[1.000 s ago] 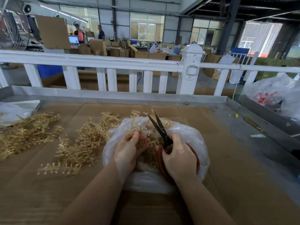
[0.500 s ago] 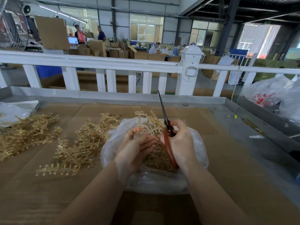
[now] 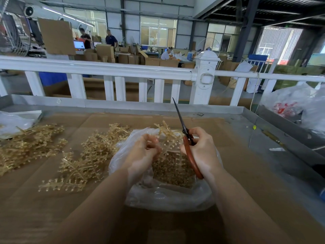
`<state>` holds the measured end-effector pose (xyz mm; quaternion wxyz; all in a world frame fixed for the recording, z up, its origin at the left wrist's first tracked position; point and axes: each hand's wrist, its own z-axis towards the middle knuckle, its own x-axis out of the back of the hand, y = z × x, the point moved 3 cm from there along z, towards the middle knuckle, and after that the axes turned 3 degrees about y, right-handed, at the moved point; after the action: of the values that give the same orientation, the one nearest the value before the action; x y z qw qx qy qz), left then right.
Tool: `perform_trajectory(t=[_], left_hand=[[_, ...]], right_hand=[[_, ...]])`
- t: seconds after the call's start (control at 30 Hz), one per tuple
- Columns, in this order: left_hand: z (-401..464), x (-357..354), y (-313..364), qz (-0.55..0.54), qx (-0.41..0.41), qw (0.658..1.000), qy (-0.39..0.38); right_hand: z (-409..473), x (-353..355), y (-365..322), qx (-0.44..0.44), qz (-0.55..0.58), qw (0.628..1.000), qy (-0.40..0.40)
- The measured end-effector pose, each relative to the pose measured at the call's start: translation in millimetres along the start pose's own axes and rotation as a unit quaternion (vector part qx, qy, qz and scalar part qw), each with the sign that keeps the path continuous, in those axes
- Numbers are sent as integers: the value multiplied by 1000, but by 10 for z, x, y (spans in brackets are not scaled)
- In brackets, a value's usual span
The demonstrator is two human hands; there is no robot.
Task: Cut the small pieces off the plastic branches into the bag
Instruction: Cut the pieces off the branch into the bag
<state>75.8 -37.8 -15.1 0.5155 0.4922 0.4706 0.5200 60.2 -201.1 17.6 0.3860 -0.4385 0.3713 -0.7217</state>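
At the far left of the cardboard-covered counter [image 3: 52, 217] lay a heap of golden plastic branches [image 3: 26, 147], with a crumpled clear bag [image 3: 12, 122] behind it at the counter's edge. Just to the right, a second pile of branches [image 3: 84, 159] spread out, its near end reaching toward the person and its far end touching the open plastic bag [image 3: 167, 196] in the middle. Small cut pieces [image 3: 174, 169] filled the bottom of that bag. Over its mouth the left hand [image 3: 142, 154] was curled, fingers pinching one branch [image 3: 167, 136] that stuck up and away — its tips fanned out above the bag's rim. Beside it, the right hand [image 3: 202, 152] grasped the red handles of the scissors [image 3: 186, 140], blades together and pointing up toward the white railing [image 3: 105, 69]. Farther right, more bags [image 3: 295, 104] sat beyond the counter's metal rim.
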Motion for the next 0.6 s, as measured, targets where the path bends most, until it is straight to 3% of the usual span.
perform_trajectory(t=[0.1,0.17,0.23,0.3,0.43,0.6], left_hand=[[8,-10,95,248,-77,965,26],[15,-16,120,316,-110,942,34],[22,-13,113,262,-74,962,12],[-20,-18,85,116,-8,993,-11],[-41,-58,27,-118,90,988,-35],[-59,-97,-31,-59,108,992,-41]], right_hand=[[-4,-17,-8,11,-15,1000,-12],[-1,-26,-18,13,-18,1000,-16],[14,-15,-29,14,-24,1000,-15],[30,7,-42,10,-19,1000,-12],[16,25,-97,6,-7,1000,-22],[-58,17,-165,18,36,999,-31]])
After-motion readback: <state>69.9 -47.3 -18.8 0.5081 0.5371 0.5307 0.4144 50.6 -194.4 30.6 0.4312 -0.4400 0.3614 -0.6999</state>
